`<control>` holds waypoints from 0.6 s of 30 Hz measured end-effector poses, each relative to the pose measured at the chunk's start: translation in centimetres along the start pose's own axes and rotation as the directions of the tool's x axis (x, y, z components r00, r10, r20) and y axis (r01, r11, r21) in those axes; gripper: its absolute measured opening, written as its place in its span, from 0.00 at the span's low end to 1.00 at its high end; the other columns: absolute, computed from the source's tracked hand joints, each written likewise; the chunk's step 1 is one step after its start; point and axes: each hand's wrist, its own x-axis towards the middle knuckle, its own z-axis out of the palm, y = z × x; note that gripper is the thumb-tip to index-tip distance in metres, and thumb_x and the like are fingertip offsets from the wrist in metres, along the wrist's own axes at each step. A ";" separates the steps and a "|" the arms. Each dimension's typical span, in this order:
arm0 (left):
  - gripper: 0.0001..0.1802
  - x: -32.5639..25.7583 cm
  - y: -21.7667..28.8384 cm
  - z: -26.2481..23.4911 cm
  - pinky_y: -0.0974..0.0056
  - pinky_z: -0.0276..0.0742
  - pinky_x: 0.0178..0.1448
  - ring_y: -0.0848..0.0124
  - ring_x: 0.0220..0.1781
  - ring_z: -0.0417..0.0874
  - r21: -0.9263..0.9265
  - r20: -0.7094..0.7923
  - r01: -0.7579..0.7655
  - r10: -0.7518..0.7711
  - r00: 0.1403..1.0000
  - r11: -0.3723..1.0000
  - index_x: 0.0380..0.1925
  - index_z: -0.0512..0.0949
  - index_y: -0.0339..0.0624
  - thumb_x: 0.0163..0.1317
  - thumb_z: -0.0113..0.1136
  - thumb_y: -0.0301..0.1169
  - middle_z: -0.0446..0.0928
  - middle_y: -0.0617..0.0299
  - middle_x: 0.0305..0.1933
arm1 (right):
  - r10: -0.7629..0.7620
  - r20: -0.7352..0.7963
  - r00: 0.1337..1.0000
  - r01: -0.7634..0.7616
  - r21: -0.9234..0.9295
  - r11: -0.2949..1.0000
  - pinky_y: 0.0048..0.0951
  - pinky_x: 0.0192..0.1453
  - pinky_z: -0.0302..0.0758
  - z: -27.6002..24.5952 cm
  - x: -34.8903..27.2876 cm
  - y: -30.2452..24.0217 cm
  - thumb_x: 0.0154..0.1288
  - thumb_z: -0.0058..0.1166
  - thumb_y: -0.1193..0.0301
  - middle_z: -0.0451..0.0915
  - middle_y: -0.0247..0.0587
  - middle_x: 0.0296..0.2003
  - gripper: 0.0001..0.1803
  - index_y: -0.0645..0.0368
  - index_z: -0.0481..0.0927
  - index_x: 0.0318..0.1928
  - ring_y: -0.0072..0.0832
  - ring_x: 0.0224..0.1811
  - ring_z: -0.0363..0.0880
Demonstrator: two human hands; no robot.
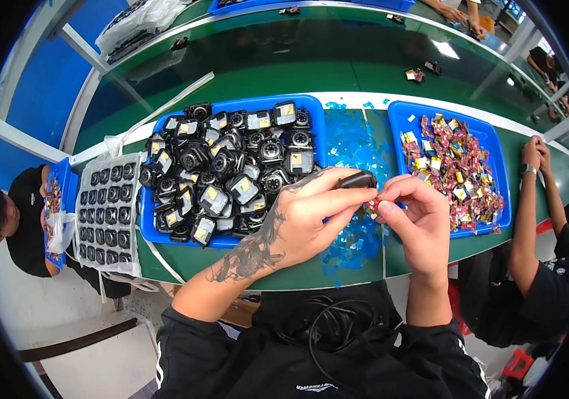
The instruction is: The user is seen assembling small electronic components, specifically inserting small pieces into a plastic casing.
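Note:
My left hand (311, 216) grips a small black camera-like part (357, 179) just above the table's near edge. My right hand (417, 213) pinches a small red and gold piece (372, 203) against that part, fingertips touching the left hand's. Behind my left hand stands a blue tray (318, 123) heaped with several black parts (231, 169) of the same kind. To the right, another blue tray (497, 173) holds a pile of small red and gold pieces (454, 169). Blue film scraps (354, 143) litter the green table between the trays.
A clear blister sheet (108, 213) with rows of black parts lies at the left. One person sits at far left beside a small blue tray (58, 199), another at right with an arm (527, 219) on the table edge. A green conveyor belt (311, 53) runs behind.

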 end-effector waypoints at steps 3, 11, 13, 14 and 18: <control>0.15 0.0 -0.2 0.3 0.68 0.82 0.39 0.65 0.38 0.86 0.128 -0.037 -0.075 0.080 0.996 0.989 0.43 0.84 0.39 0.55 0.65 0.18 0.82 0.53 0.42 | 0.046 0.044 0.998 -0.046 0.012 0.999 0.21 0.46 0.78 -0.8 0.1 0.1 0.63 0.58 0.83 0.78 0.37 0.39 0.06 0.66 0.78 0.40 0.19 0.41 0.77; 0.09 -0.4 0.3 0.6 0.69 0.81 0.44 0.71 0.39 0.84 -0.274 0.135 0.391 -0.368 0.920 0.879 0.41 0.83 0.32 0.61 0.63 0.22 0.82 0.55 0.41 | 0.019 0.034 0.999 -0.020 0.043 0.999 0.20 0.44 0.76 -0.7 -0.3 0.6 0.62 0.58 0.83 0.76 0.38 0.39 0.07 0.66 0.76 0.41 0.19 0.42 0.76; 0.08 -0.4 0.3 0.8 0.69 0.81 0.46 0.73 0.41 0.83 -0.539 0.187 0.505 -0.488 0.852 0.675 0.41 0.82 0.30 0.63 0.61 0.22 0.82 0.55 0.42 | 0.007 0.002 1.000 -0.007 0.032 0.999 0.19 0.43 0.76 -0.5 -0.5 0.4 0.61 0.60 0.84 0.76 0.38 0.38 0.10 0.67 0.75 0.42 0.18 0.41 0.76; 0.09 -0.3 0.3 0.7 0.69 0.81 0.47 0.73 0.43 0.83 -0.580 0.257 0.561 -0.521 0.814 0.591 0.42 0.82 0.29 0.64 0.61 0.23 0.82 0.55 0.42 | 0.006 0.002 1.000 -0.006 0.033 0.999 0.19 0.43 0.76 -0.3 -0.5 0.4 0.61 0.60 0.84 0.76 0.38 0.38 0.10 0.67 0.75 0.42 0.18 0.41 0.76; 0.14 -0.5 0.0 0.8 0.68 0.80 0.55 0.71 0.49 0.82 -0.560 0.322 0.552 -0.452 0.832 0.618 0.50 0.78 0.29 0.64 0.58 0.20 0.79 0.52 0.49 | -0.082 -0.061 0.995 0.075 -0.109 0.991 0.17 0.41 0.77 0.3 -0.5 0.7 0.58 0.62 0.84 0.76 0.37 0.38 0.14 0.65 0.74 0.44 0.17 0.40 0.76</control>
